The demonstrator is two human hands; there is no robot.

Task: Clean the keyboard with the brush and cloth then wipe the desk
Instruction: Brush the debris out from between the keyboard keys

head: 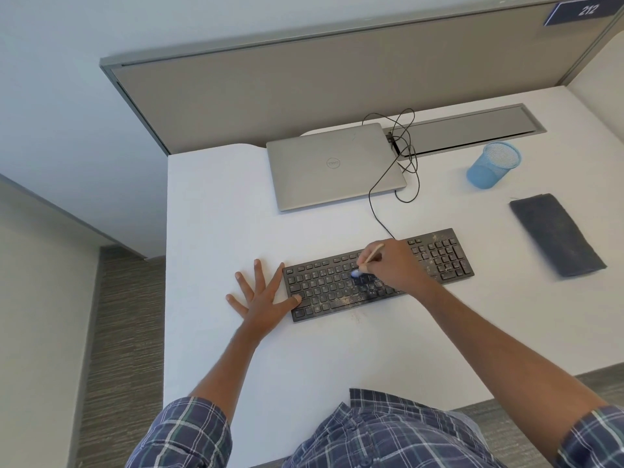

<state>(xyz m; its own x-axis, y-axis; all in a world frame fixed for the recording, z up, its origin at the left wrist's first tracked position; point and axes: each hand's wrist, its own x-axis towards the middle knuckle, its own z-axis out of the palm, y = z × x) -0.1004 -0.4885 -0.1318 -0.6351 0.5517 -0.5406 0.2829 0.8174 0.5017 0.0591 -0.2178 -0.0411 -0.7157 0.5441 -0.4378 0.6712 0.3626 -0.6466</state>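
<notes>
Behind the black keyboard (378,275) on the white counter (216,211) lie a closed Dell laptop (332,165) and looped cable (407,157); right of it, a blue mesh cup (493,165) and folded grey cloth (557,234). Left hand (261,297) rests flat, fingers spread, thumb on the keyboard's left edge. Right hand (393,263) has fingers clamped on the brush (369,260), bristles on the middle keys

White desk (216,211) — keyboard (378,275), laptop (334,167), cloth (557,234), blue cup (493,165).

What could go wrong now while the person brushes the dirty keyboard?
Crumbs on the keyboard may be swept by the brush onto the desk; some already lie at its front edge. The left hand steadies only one end, so the other end might slide.
</notes>
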